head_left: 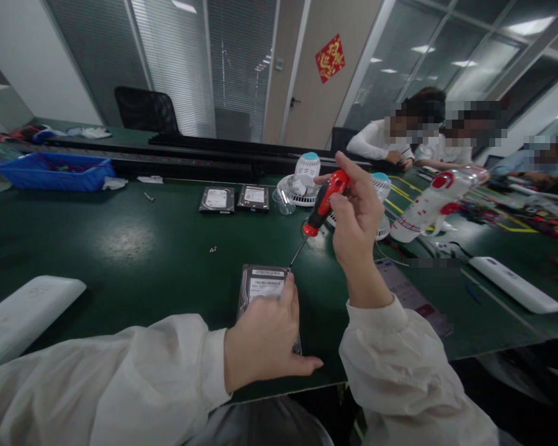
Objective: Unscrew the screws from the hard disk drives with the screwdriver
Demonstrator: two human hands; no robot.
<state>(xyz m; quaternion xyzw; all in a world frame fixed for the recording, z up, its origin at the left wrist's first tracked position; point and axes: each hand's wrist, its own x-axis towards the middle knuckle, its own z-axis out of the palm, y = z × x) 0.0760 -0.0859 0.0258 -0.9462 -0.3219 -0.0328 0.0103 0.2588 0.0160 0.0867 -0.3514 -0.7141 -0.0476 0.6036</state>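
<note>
A hard drive (266,280) lies label up on the green table near its front edge. Across it rests my left hand (265,334), index finger stretched forward to the drive's top right corner and thumb spread to the right; its palm hides much of the label. My right hand (360,223) holds a red and black screwdriver (323,204) by the handle. The thin shaft slants down to that same corner, its tip beside my left fingertip. Whether a screw sits under the tip I cannot make out. Several small screws (212,249) lie left of the drive.
Two more hard drives (217,200) sit farther back, beside white fans (302,179). A blue bin (58,172) stands at the back left. White cases (516,284) lie at both sides; a phone (411,294) is right of my arm. Other people (376,141) sit at the back right.
</note>
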